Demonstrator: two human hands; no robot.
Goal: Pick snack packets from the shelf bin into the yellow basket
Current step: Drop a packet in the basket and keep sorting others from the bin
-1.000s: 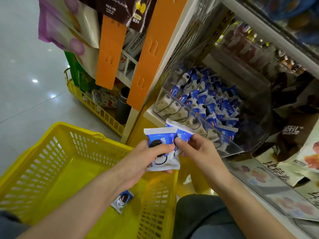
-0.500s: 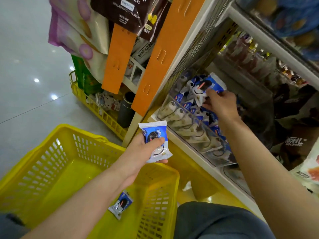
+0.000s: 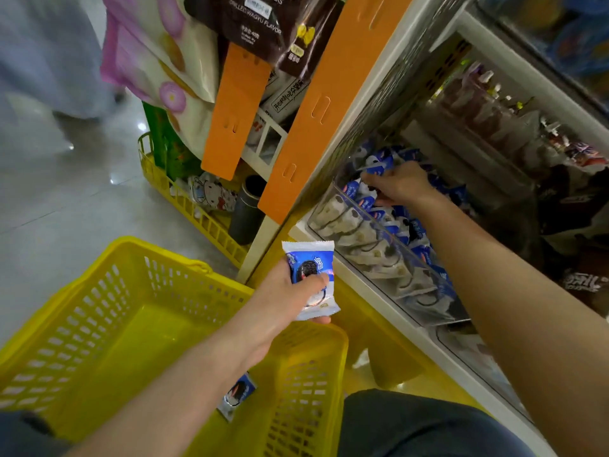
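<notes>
Our left hand (image 3: 286,291) grips a blue-and-white snack packet (image 3: 311,275), thumb clamped across its face, held over the shelf-side edge of the yellow basket (image 3: 99,308). One more packet (image 3: 238,395) lies on the basket's floor. Our right hand (image 3: 400,188) reaches into the clear shelf bin (image 3: 372,223), fingers curled down among the heaped packets (image 3: 362,240); whether they grip one we cannot tell. Beside the shelf, a second yellow crate (image 3: 197,219) holds a cartoon-cat pack (image 3: 214,192) and a dark flask (image 3: 247,209).

Shop aisle, stocked snack shelf (image 3: 372,103), hanging snack bags (image 3: 263,24), yellow basket (image 3: 184,258)
</notes>
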